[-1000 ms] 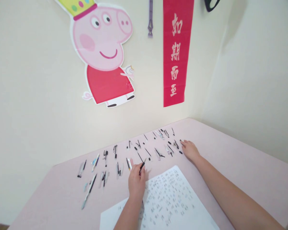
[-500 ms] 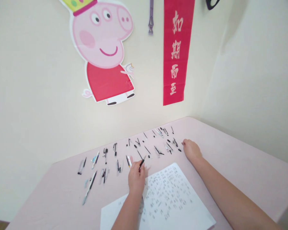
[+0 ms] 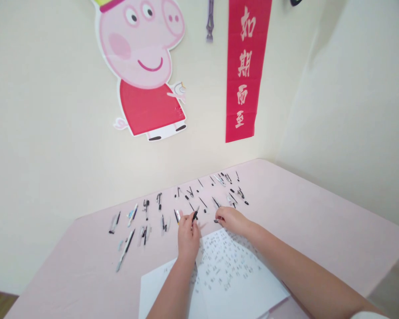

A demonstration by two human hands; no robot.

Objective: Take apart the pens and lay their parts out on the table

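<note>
My left hand [image 3: 188, 235] is closed around a black pen [image 3: 194, 216] whose pointed end sticks up past the fingers. It rests at the top left part of an open notebook [image 3: 232, 274] covered with handwriting. My right hand [image 3: 232, 219] is just above the notebook's top edge, its fingertips pinched on a small dark piece [image 3: 216, 221] mostly hidden by them. Right behind those fingers lies a thin black pen refill [image 3: 216, 202]. Near the left hand are a pen with a white barrel [image 3: 178, 215] and another black refill [image 3: 203, 202].
Taken-apart pens lie in two rows across the pink table [image 3: 69, 266], among them a white-and-black pen [image 3: 125, 251] and a clear pen barrel [image 3: 113, 224]. Behind the table rises a wall with a cartoon pig cutout [image 3: 149, 106] and a red banner [image 3: 244, 88].
My right hand has come left and nearer, from the table's right side to above the notebook, with the small dark piece pinched. My left hand keeps the pen almost in place.
</note>
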